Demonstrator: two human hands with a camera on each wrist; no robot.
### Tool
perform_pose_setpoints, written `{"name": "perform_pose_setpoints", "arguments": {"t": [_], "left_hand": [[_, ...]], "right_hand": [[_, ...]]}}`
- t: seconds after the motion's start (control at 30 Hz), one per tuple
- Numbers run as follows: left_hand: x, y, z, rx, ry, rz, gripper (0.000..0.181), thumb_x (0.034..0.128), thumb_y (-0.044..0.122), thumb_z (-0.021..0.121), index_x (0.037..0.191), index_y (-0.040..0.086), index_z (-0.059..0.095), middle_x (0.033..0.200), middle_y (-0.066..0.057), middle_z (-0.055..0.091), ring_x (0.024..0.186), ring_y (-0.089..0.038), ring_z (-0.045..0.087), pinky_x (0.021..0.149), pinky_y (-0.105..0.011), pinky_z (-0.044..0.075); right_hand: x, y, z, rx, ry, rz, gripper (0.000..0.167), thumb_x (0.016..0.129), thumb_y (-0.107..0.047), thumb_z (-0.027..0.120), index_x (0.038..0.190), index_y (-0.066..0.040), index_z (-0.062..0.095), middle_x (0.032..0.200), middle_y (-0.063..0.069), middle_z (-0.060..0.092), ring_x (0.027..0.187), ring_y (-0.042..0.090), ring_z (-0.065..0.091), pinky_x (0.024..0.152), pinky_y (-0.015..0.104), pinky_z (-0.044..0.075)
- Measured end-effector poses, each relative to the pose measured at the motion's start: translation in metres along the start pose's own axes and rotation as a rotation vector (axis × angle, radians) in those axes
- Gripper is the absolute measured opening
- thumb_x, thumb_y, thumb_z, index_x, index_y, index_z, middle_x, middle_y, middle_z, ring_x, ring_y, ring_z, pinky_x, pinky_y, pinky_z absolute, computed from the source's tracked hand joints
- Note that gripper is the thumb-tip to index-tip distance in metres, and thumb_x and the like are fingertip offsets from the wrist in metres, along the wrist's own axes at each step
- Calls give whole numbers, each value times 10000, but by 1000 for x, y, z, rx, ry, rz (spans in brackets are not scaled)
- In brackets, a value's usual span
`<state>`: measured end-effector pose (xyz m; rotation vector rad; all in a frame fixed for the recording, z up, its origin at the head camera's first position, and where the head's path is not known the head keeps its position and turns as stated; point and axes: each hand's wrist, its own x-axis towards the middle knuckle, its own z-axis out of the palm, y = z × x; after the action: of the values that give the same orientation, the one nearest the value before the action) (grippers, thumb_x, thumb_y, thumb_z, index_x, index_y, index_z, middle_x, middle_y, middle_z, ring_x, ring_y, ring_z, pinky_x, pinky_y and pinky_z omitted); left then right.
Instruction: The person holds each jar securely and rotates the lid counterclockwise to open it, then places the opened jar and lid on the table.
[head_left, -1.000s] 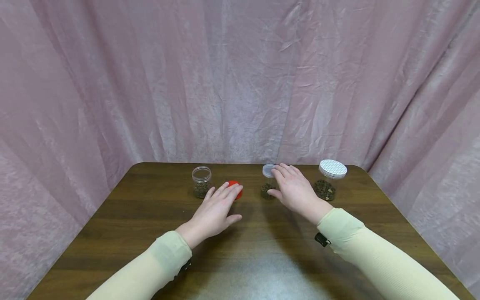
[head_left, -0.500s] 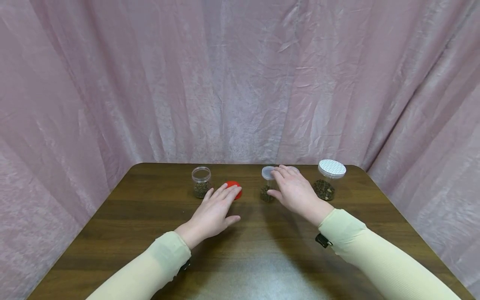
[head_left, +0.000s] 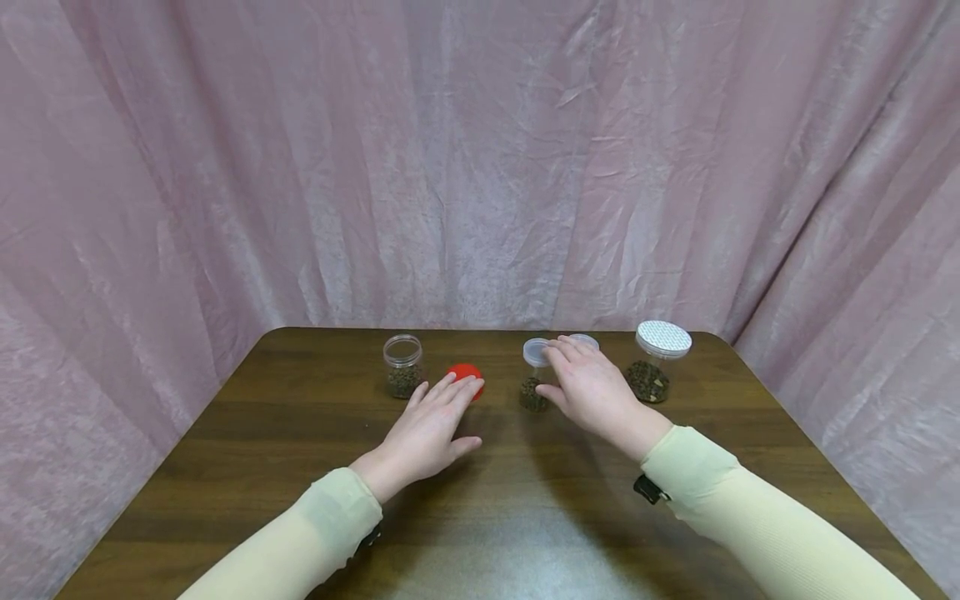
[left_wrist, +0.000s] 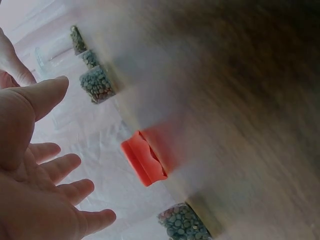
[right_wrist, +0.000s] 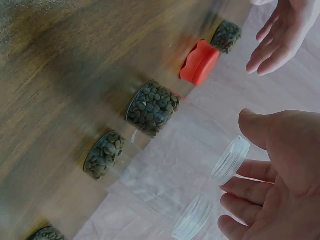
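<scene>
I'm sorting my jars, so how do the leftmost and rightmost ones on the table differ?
The leftmost jar looks smaller than the rightmost jar. The leftmost jar has a clear rim; the rightmost jar has a white patterned lid. Both stand upright on the table and hold small dark pieces.

The table (head_left: 247,433) is striped brown wood. On it, from left to right, stand a clear jar (head_left: 405,382), a red thing (head_left: 465,372) with a wavy edge, a thin jar (head_left: 532,397), another thin jar (right_wrist: 104,155) close by, and a fat jar (head_left: 648,381) with a white top (head_left: 663,338). Each jar has little dark bits (right_wrist: 152,107) inside.
</scene>
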<state>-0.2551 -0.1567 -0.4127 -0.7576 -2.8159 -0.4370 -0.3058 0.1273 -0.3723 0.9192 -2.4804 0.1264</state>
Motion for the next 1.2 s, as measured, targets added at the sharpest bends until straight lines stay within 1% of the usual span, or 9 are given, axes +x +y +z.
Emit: {"name": "perform_pose_setpoints", "arguments": {"t": [0.23,0.47,0.67,0.87,1.07,1.2], "left_hand": [[0,2,3,4,-10,7,873,992,371,863,1698,127,413,1735,-118,426,1625,-383,337,1277,-684,237],[1,9,2,9,7,35,864,984,378,870,1685,120,435,1710,-123,462,1608,-383,374,1270,-683,258],[0,12,2,8,10,56,862,985,382,868,1680,107,439,1698,-148,474,1595,-408,389,1255,-700,273],[1,14,3,-14,8,61,861,982,361,874,1679,101,441,1695,-152,475,1592,-419,390,1254,-707,269],[1,16,3,-12,7,68,862,985,374,869,1681,107,437,1690,-147,485,1589,-420,395,1252,-707,272],[1,17,4,-17,9,77,859,987,375,866,1680,105,437,1690,-144,486,1587,-427,396,1249,-710,276]], "right_hand": [[-4,-2,-4,-15,21,-22,565,955,-298,899,1334,59,678,1359,254,706,1350,434,639,1179,560,462],[-10,-6,-7,-3,42,-35,563,944,-291,909,1324,55,680,1353,248,705,1344,430,642,1174,553,467],[-15,-11,-11,9,25,-48,555,963,-296,892,1333,58,678,1357,239,704,1371,427,624,1187,548,455],[-20,-14,-14,18,9,-47,554,969,-297,886,1345,51,677,1382,234,700,1372,412,627,1196,542,449],[-24,-15,-15,60,0,-39,549,965,-287,889,1355,35,674,1416,226,687,1315,406,664,1159,553,480],[-26,-16,-15,90,-6,-37,543,968,-287,886,1360,21,673,1439,211,680,1313,402,670,1135,552,500]]}}
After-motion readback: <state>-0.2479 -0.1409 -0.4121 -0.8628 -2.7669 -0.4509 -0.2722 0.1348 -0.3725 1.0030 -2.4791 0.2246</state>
